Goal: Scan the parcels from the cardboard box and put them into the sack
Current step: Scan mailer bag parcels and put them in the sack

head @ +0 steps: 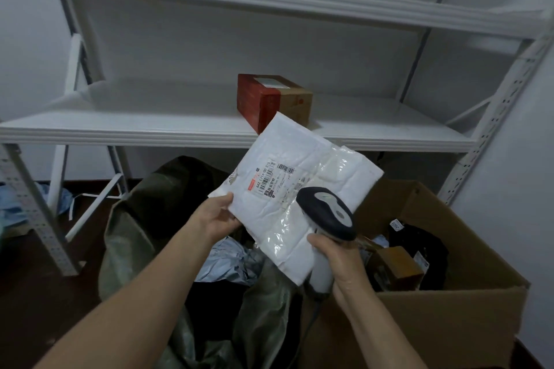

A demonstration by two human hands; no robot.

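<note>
A white padded parcel (314, 159) is held in the air, above the gap between the sack (144, 219) and the cardboard box (449, 323), with its printed label (269, 180) turned upward. The left grip (220, 216), a bare hand, is closed on the parcel's lower left edge, thumb on top. The right grip (335, 260) is wrapped round the handle of a scanner (328, 213), whose dark head lies just over the parcel's right side, near the label. The olive sack stands open at the left; grey packets (227, 263) are seen inside. A small brown carton (395, 266) and a black packet (419, 240) lie in the cardboard box. A red-and-brown box (269, 99) rests on the white shelf (120, 126) behind.
</note>
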